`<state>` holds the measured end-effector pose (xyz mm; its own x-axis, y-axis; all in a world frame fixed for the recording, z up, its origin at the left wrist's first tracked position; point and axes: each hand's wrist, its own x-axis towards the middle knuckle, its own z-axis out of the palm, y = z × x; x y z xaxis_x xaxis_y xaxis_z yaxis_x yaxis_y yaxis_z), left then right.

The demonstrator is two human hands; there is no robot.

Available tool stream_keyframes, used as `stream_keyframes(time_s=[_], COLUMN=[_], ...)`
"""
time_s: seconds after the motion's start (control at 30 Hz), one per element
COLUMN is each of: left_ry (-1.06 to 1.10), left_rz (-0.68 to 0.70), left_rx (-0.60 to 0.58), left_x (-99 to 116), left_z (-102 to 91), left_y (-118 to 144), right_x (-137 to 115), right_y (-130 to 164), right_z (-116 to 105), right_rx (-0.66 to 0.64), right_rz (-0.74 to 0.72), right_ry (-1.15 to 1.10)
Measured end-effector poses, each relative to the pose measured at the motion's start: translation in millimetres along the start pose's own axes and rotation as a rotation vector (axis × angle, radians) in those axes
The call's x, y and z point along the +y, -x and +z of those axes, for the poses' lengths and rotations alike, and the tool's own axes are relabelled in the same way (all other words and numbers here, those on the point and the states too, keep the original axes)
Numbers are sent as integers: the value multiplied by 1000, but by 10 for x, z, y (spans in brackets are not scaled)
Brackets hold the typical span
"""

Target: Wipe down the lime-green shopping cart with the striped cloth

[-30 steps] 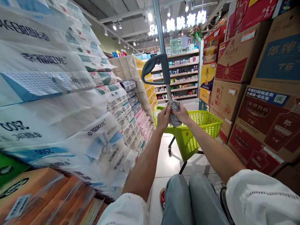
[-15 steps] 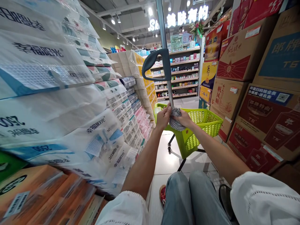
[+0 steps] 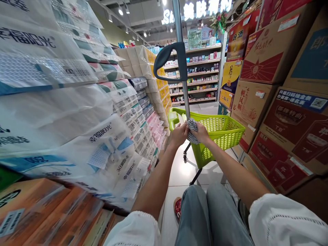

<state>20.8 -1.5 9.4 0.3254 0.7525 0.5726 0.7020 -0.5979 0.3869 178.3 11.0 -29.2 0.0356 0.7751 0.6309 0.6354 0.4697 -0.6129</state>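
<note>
A grey-and-white striped cloth (image 3: 192, 131) is bunched at the lower end of a metal pole (image 3: 185, 97). My right hand (image 3: 201, 132) is closed on the cloth from the right. On the left, my left hand (image 3: 178, 134) has its fingers bent together at the cloth's edge, beside the pole. A bright green shopping cart (image 3: 220, 136) with perforated basket walls stands just beyond both hands. Higher on the pole sits a dark grey loop handle (image 3: 171, 63). The fingertips under the cloth are hidden.
Tall stacks of wrapped tissue packs (image 3: 46, 112) rise on the left, above orange packages (image 3: 43, 215). Cardboard cartons (image 3: 258, 61) are piled on the right. Shelves of small goods (image 3: 202, 73) stand across the far end. Tiled floor (image 3: 176, 198) runs between.
Both hands remain at the pole's base with the cloth; the left has dropped slightly and the bunched cloth looks narrower. The camera view has shifted a little.
</note>
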Motion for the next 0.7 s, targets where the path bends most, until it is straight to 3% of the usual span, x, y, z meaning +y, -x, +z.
stream_keyframes(time_s=[0.13, 0.23, 0.4, 0.57, 0.7], left_ry=[-113, -287, -443, -469, -465], left_rz=[88, 61, 95, 136, 146], left_rx=[25, 31, 5, 35, 46], left_x=[-25, -29, -81, -126, -137], left_z=[41, 127, 230, 257, 273], left_y=[-47, -70, -66, -69, -70], right_x=[50, 102, 268, 578, 953], right_y=[-14, 52, 160, 137, 122], right_z=[36, 123, 190, 43, -168], right_rx=[-16, 25, -22, -28, -32], right_rz=[-49, -58, -100, -92, 32], right_ry=[102, 196, 299, 320, 307])
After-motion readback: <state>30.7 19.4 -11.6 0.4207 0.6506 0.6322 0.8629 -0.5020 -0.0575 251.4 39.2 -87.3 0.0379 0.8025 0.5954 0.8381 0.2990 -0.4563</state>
